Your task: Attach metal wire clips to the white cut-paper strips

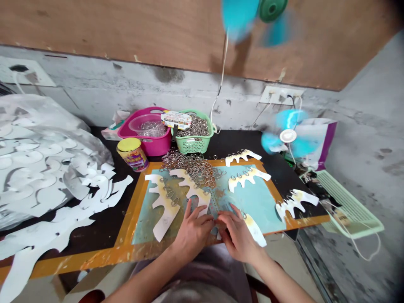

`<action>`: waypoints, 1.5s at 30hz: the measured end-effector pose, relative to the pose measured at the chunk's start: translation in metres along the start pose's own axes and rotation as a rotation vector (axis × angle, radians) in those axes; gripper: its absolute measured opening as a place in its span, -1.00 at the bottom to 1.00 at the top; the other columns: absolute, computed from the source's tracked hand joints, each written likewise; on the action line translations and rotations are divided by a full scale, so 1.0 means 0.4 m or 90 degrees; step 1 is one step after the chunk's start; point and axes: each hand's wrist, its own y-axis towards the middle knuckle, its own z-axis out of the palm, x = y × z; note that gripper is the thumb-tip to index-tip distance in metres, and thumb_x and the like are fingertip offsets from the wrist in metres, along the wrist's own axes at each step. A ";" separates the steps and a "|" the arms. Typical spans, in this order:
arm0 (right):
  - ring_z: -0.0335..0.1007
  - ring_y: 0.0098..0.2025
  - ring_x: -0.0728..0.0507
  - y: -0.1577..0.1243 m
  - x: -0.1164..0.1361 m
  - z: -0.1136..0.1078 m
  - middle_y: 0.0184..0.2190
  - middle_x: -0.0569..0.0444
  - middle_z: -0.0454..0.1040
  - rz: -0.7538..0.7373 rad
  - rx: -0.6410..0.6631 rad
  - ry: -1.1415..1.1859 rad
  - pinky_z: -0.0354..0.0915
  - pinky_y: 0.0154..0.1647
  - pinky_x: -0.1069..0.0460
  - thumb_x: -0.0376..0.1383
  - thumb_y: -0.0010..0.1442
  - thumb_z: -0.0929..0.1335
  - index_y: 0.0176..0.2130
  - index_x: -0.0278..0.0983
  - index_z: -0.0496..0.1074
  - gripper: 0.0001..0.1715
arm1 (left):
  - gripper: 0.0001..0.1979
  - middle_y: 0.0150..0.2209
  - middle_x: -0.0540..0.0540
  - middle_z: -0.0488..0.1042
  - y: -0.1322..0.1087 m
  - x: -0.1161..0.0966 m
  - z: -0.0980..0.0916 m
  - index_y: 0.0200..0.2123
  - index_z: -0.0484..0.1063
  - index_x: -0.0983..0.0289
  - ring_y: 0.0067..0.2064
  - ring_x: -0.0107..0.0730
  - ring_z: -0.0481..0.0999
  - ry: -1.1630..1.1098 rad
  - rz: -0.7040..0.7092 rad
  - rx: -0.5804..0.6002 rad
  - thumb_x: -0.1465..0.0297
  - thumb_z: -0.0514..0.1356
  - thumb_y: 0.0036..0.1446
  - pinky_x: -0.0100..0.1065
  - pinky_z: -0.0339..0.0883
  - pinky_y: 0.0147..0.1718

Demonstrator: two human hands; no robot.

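Observation:
My left hand (pixel 195 229) and my right hand (pixel 237 237) meet at the front of the light blue mat (pixel 268 210). The thumb and index finger of each hand are pinched together, with the outer fingers raised. Whatever lies between them is mostly hidden; only a bit of white shows below. Just beyond my left hand lies a white scalloped strip (pixel 191 185) with metal rings along its edge. Left of it is another ringed strip (pixel 164 204), yellowish at the rings. Beside my right hand, a white piece (pixel 255 230) carries a ring. A heap of metal rings (pixel 197 168) lies farther back.
More ringed strips (pixel 249 176) lie to the right. Behind stand a pink basket (pixel 156 145), a green basket (pixel 193 146) and a yellow-lidded tub (pixel 132 155). White cutouts in a plastic bag (pixel 41 160) fill the left. A small fan (pixel 288 135) spins at right.

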 end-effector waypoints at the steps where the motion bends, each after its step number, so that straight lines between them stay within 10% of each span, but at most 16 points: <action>1: 0.38 0.02 -0.22 -0.002 0.001 0.005 -0.10 -0.09 0.47 0.003 -0.003 -0.007 -0.11 0.34 -0.36 -0.52 0.21 0.23 0.09 -0.30 0.19 -0.54 | -0.79 -0.20 -0.02 0.63 0.001 0.001 -0.014 -0.18 0.53 0.10 0.12 -0.03 0.42 -0.015 0.001 0.032 0.47 0.21 0.14 0.31 -0.29 0.28; 6: 0.42 0.03 -0.24 -0.008 0.004 0.016 -0.11 -0.06 0.52 0.002 -0.009 -0.019 -0.23 0.38 -0.40 -0.52 0.19 0.26 0.19 -0.31 0.10 -0.40 | -0.55 0.08 0.16 0.50 0.027 0.028 -0.085 0.02 0.40 0.19 0.15 -0.04 0.40 -0.094 0.015 0.132 0.50 0.19 0.00 0.22 -0.02 0.26; 15: 0.44 0.03 -0.26 -0.021 0.012 0.021 -0.07 -0.09 0.56 0.014 -0.031 -0.022 -0.26 0.37 -0.46 -0.48 0.25 0.23 0.27 -0.31 -0.04 -0.34 | -0.68 -0.13 0.14 0.56 0.112 0.081 -0.048 0.07 0.17 0.29 0.00 -0.24 0.52 -0.063 0.219 0.244 0.58 0.02 0.26 0.13 -0.02 0.30; 25: 0.38 0.02 -0.24 -0.019 0.017 0.024 -0.11 0.01 0.56 0.029 -0.040 -0.053 -0.30 0.34 -0.48 -0.46 0.26 0.26 0.09 -0.22 0.29 -0.58 | -0.88 -0.25 0.09 0.50 0.061 0.068 -0.060 -0.12 0.27 0.30 -0.11 -0.31 0.50 0.030 0.316 0.183 0.53 0.05 0.27 0.01 0.05 0.31; 45: 0.31 0.04 -0.26 -0.036 0.019 0.045 -0.09 0.05 0.55 0.034 -0.040 -0.068 -0.41 0.33 -0.46 -0.38 0.23 0.34 0.04 -0.16 0.42 -0.63 | -0.88 -0.30 0.11 0.47 0.000 0.008 -0.038 -0.14 0.31 0.36 -0.17 -0.30 0.49 0.072 0.166 0.109 0.52 0.02 0.30 0.08 0.15 0.25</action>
